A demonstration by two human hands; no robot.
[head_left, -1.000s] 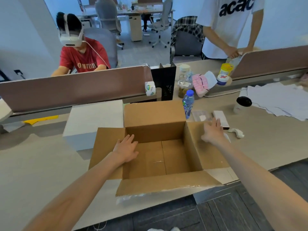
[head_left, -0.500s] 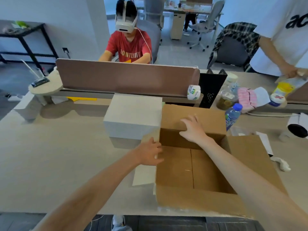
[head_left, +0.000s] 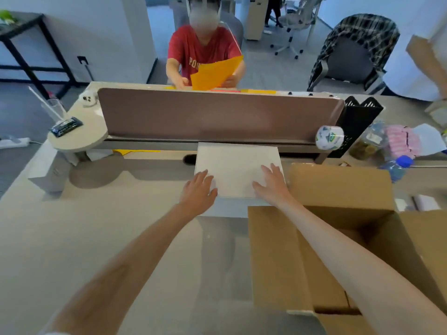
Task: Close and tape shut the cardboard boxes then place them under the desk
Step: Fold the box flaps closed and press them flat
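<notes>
Head view: the left hand (head_left: 198,189) lies flat with fingers straight on the near left corner of the white box (head_left: 238,169). The right hand (head_left: 272,186) lies equally flat on its right edge. Just beside, the brown cardboard box (head_left: 273,257) stands open on the pale worktop (head_left: 96,238). A tape roll (head_left: 329,137) sits at the brown divider (head_left: 217,117).
</notes>
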